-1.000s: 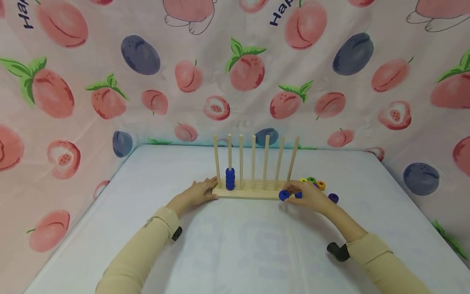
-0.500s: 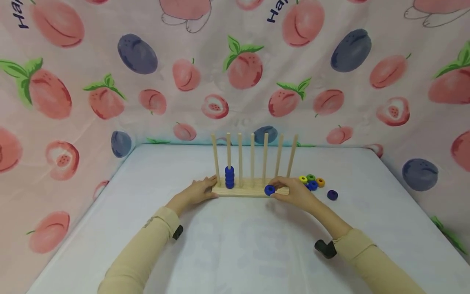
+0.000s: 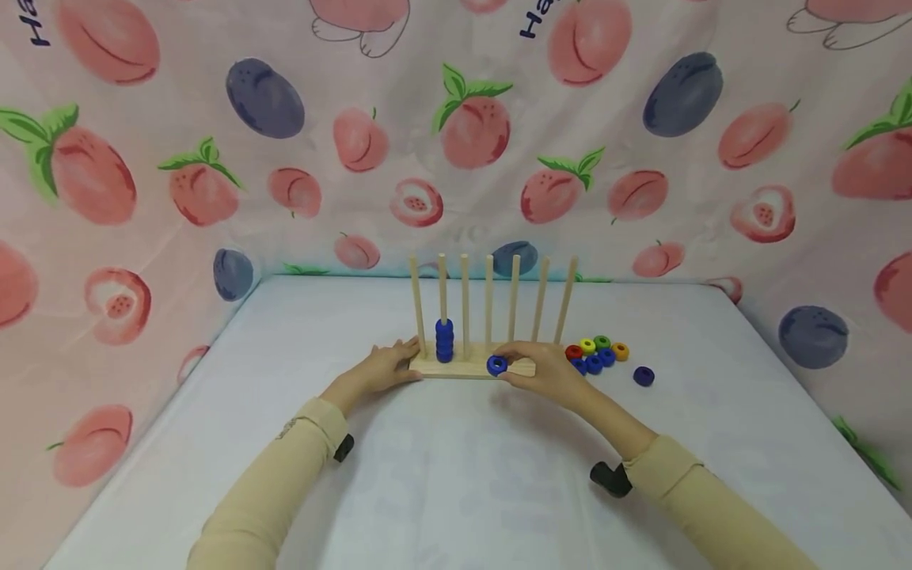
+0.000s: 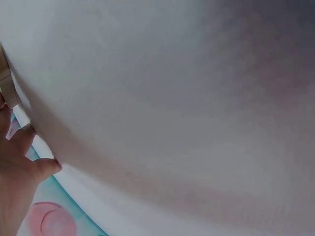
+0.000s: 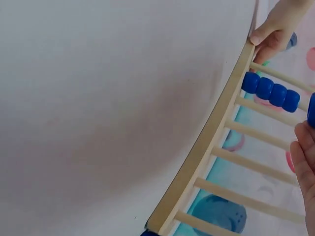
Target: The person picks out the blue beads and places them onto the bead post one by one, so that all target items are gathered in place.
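Note:
A wooden peg stand [image 3: 456,370] carries several upright pegs in a row. Several blue beads [image 3: 444,340] are stacked on its second peg from the left. My left hand [image 3: 381,369] holds the stand's left end, thumb at the front edge and fingers reaching behind. Between thumb and fingertips, my right hand [image 3: 545,372] pinches a single blue bead [image 3: 496,365], hole facing the head camera, in front of the middle pegs. In the right wrist view this bead [image 5: 311,110] shows at the right edge, apart from the stacked beads [image 5: 270,91].
Loose beads lie right of the stand: a red one [image 3: 574,352], a yellow one [image 3: 587,346], a green one [image 3: 602,343], an orange one [image 3: 621,351] and several blue ones [image 3: 594,365]. A dark blue bead [image 3: 644,376] sits apart. Fruit-patterned cloth [image 3: 399,142] hangs behind the white table [image 3: 427,475].
My right hand has carried the blue bead leftward along the stand's front, from its right end to the middle pegs, uncovering loose beads. My left hand stays at the left end.

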The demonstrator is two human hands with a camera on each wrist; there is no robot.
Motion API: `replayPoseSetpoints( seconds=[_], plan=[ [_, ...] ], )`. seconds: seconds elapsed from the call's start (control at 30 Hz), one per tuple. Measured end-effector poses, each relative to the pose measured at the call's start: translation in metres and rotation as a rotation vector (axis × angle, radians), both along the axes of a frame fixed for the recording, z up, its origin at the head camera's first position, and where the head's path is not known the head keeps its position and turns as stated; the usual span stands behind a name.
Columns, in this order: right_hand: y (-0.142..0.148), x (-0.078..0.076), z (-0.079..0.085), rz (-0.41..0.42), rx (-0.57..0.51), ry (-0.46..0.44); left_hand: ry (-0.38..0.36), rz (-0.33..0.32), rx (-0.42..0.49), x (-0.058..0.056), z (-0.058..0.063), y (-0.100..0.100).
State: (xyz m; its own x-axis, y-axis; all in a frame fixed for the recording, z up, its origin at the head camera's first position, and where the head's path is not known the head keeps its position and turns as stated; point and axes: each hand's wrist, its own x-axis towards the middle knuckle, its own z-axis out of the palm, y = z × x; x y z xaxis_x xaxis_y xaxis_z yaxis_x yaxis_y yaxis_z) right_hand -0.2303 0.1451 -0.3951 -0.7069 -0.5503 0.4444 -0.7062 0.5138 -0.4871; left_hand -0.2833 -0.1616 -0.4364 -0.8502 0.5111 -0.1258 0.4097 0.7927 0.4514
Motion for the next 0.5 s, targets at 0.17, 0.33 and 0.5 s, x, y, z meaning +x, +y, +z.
replayPoseSetpoints(
  seconds=[0.17,0.33,0.5],
  plan=[
    [-0.009,0.000,0.001,-0.036,0.019,0.058,0.010,-0.030,0.037,0.001,0.003,-0.001],
    [-0.020,-0.003,0.006,-0.008,-0.014,0.028,0.014,-0.012,0.033,0.001,0.000,-0.002],
    [-0.027,-0.006,0.011,0.024,-0.070,0.024,0.013,0.009,-0.002,0.000,-0.001,0.001]
  ],
)
